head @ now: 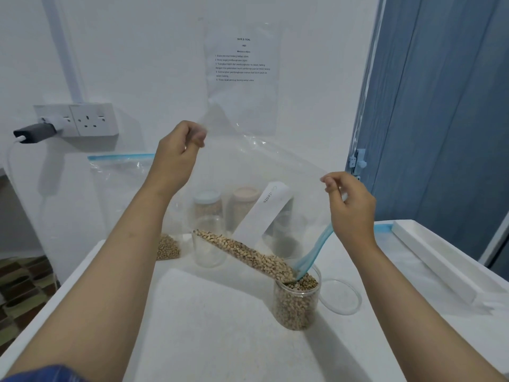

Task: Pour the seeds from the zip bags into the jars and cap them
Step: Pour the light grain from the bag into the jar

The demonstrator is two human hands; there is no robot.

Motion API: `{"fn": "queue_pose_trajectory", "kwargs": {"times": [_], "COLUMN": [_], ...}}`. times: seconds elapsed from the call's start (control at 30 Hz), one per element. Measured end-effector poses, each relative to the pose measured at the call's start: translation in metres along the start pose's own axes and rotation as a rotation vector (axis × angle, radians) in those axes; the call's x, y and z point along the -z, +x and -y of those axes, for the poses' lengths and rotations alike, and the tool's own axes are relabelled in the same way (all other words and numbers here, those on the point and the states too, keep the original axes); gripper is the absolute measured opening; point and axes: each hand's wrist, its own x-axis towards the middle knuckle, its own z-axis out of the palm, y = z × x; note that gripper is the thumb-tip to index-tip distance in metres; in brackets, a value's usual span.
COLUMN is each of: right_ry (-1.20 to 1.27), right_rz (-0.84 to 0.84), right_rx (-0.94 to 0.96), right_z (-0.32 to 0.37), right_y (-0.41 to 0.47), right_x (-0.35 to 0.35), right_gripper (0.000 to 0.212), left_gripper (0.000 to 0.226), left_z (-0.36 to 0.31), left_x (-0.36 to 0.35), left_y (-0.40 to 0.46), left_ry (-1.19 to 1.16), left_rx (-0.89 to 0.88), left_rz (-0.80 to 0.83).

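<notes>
The person holds a clear zip bag (261,172) tipped up over an open jar (297,301) that stands on the white worktop (214,326), so that the seeds (245,252) slide down the lower fold toward the bag's blue zip mouth, which dips into the jar's rim. The left hand (176,158) pinches the bag's upper far corner and holds it high; the right hand (349,205) pinches the edge lower down, near the zip end, which seems meant to steer the opening into the jar while the raised corner gives the slope. Both hands are closed on the plastic, fingers curled around it. The seeds are small, pale beige beans with dark eyes; they lie in a long sloping band inside the bag, and the jar looks nearly full, heaped close to the rim. A clear lid (341,296) lies flat just beside the jar on its right, likely kept near for capping. The bag is thin and floppy with a white label strip, so it probably needs both grips to keep its mouth from slipping off the rim. Behind stand an empty jar (209,244), capped jars (208,205), and a second bag (121,188) holding seeds, leaning near the wall.
</notes>
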Motion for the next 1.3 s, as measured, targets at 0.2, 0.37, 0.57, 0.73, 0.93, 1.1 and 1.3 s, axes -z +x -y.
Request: {"fn": "queue_pose_trajectory", "kwargs": {"times": [0.2, 0.37, 0.57, 0.73, 0.93, 1.1, 1.3], "right_ry": [-0.01, -0.012, -0.001, -0.016, -0.042, -0.027, -0.02], "right_rz": [-0.004, -0.012, -0.012, -0.008, 0.012, 0.012, 0.033], "right_rx": [-0.002, -0.014, -0.017, -0.012, -0.002, -0.007, -0.011], "right_z": [0.001, 0.003, 0.006, 0.007, 0.007, 0.006, 0.003], "right_y": [0.0, 0.001, 0.001, 0.002, 0.004, 0.004, 0.004], "right_x": [0.001, 0.001, 0.002, 0.002, 0.002, 0.002, 0.003], "right_gripper": [0.014, 0.014, 0.014, 0.014, 0.013, 0.014, 0.014], "left_gripper": [0.012, 0.013, 0.015, 0.015, 0.013, 0.023, 0.034], "left_z": [-0.004, -0.006, -0.008, -0.007, -0.006, -0.009, -0.008], "left_x": [-0.002, -0.002, 0.0, -0.001, -0.003, -0.003, -0.005], "left_y": [0.0, 0.001, 0.002, 0.002, 0.001, -0.005, -0.011], "left_ry": [0.017, 0.009, 0.02, 0.018, 0.02, 0.004, 0.03], "left_rx": [0.006, 0.004, -0.001, -0.011, -0.028, -0.066, -0.126], "left_rz": [-0.022, -0.039, -0.05, -0.068, -0.075, -0.092, -0.124]}}
